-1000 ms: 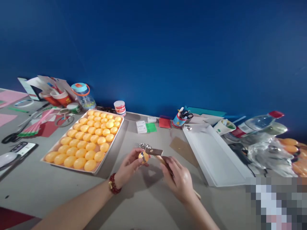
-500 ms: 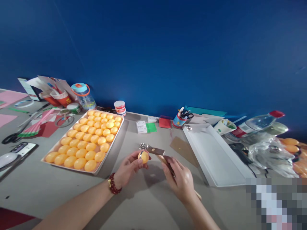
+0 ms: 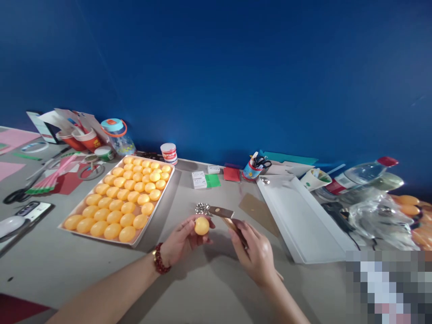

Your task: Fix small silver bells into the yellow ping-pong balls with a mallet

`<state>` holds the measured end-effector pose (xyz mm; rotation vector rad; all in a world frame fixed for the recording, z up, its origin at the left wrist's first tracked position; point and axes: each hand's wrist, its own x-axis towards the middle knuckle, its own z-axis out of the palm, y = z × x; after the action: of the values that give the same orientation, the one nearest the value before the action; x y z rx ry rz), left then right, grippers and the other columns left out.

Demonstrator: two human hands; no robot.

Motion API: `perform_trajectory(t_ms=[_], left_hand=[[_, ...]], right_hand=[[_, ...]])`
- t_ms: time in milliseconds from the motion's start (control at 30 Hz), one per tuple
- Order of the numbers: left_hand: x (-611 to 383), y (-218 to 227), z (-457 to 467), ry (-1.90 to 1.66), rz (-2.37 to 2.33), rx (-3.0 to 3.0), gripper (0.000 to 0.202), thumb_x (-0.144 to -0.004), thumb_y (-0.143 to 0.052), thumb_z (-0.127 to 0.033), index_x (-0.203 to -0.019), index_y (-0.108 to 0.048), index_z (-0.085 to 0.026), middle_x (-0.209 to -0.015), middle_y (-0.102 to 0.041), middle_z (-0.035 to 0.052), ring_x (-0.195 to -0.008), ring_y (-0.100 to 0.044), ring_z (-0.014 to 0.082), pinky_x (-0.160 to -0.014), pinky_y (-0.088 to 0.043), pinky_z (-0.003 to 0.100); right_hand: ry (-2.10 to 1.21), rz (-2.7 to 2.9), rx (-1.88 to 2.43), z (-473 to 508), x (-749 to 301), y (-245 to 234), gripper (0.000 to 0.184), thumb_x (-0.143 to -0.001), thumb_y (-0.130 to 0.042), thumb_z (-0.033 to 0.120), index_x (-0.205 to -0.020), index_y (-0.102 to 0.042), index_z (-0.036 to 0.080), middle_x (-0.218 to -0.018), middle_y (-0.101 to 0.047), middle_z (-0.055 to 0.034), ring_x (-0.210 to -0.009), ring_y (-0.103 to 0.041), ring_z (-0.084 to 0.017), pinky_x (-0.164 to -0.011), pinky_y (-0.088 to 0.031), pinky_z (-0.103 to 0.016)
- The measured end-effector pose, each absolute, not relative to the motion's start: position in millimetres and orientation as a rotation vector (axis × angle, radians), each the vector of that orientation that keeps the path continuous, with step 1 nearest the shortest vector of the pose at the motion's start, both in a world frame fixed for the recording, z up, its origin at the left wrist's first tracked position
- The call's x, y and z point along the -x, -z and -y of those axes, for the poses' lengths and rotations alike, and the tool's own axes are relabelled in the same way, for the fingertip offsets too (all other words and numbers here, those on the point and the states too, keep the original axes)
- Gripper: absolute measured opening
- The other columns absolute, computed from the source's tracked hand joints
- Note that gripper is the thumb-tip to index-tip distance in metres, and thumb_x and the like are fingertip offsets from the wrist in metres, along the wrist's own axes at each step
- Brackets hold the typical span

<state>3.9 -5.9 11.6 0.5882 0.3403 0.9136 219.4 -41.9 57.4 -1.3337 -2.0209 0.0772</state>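
Observation:
Pinched in the fingers of my left hand (image 3: 184, 236) is an orange ping-pong ball (image 3: 201, 226), its plain side facing me. My right hand (image 3: 254, 252) is wrapped round the wooden handle of a hammer (image 3: 221, 211). The hammer's flat dark head sits just above and to the right of the ball, apart from it. Right by the head lies a small heap of shiny metal pieces (image 3: 202, 208), too small to name. To the left stands a shallow box (image 3: 135, 245) with rows of similar orange balls (image 3: 114, 216).
A long white tray (image 3: 313, 234) lies at the right, near a plastic bottle (image 3: 364, 175) and a paper cup (image 3: 315, 179). Small white boxes (image 3: 199, 180), a red square (image 3: 231, 174) and a pen holder (image 3: 252, 170) stand at the back. A phone (image 3: 37, 209) lies far left.
My left hand has turned the ping-pong ball, so a silvery strip seen on it before is out of sight. The hammer has barely moved.

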Motion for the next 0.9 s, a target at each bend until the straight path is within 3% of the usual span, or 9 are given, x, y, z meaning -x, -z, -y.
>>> perform_trajectory(t_ms=[200, 500, 767, 900], left_hand=[[-2.8, -7.4, 3.0, -0.913, -0.316, -0.521, 0.047, -0.078, -0.073, -0.049, -0.110, -0.069, -0.014, -0.084, -0.068, 0.0048, -0.059, -0.059, 0.0080, -0.075, -0.056, 0.030], [-1.1, -9.0, 4.1, -0.885, -0.346, -0.428, 0.036, -0.088, -0.062, -0.046, -0.105, -0.068, -0.014, -0.081, -0.071, 0.0063, -0.054, -0.061, 0.0072, -0.071, -0.058, 0.027], [-1.4, -9.3, 2.0, -1.000, -0.427, -0.522, 0.035, -0.075, -0.079, -0.037, -0.104, -0.068, -0.020, -0.093, -0.071, 0.0055, -0.069, -0.067, 0.0134, -0.070, -0.057, 0.029], [-3.2, -4.8, -1.0, -1.135, -0.605, -0.674, 0.031, -0.075, -0.079, -0.033, -0.102, -0.071, -0.020, -0.087, -0.068, 0.0024, -0.065, -0.065, 0.0118, -0.066, -0.056, 0.028]], right_hand=[[-0.122, 2.003, 1.346, 41.3, -219.2, -55.7, 0.018, -0.096, -0.046, 0.022, -0.109, -0.058, 0.018, -0.085, -0.069, -0.0065, -0.067, -0.067, -0.018, -0.059, -0.049, -0.025], [-0.165, 1.990, 1.358, 40.5, -218.3, -58.0, 0.017, -0.096, -0.047, 0.022, -0.108, -0.058, 0.018, -0.082, -0.068, -0.0059, -0.063, -0.064, -0.017, -0.058, -0.047, -0.024], [-0.148, 1.994, 1.339, 42.4, -219.1, -57.8, 0.016, -0.096, -0.047, 0.022, -0.107, -0.058, 0.017, -0.081, -0.068, -0.0055, -0.062, -0.064, -0.016, -0.056, -0.047, -0.024], [-0.154, 1.995, 1.314, 42.5, -217.6, -60.3, 0.016, -0.096, -0.048, 0.022, -0.107, -0.058, 0.017, -0.078, -0.067, -0.0045, -0.058, -0.063, -0.015, -0.054, -0.046, -0.024]])
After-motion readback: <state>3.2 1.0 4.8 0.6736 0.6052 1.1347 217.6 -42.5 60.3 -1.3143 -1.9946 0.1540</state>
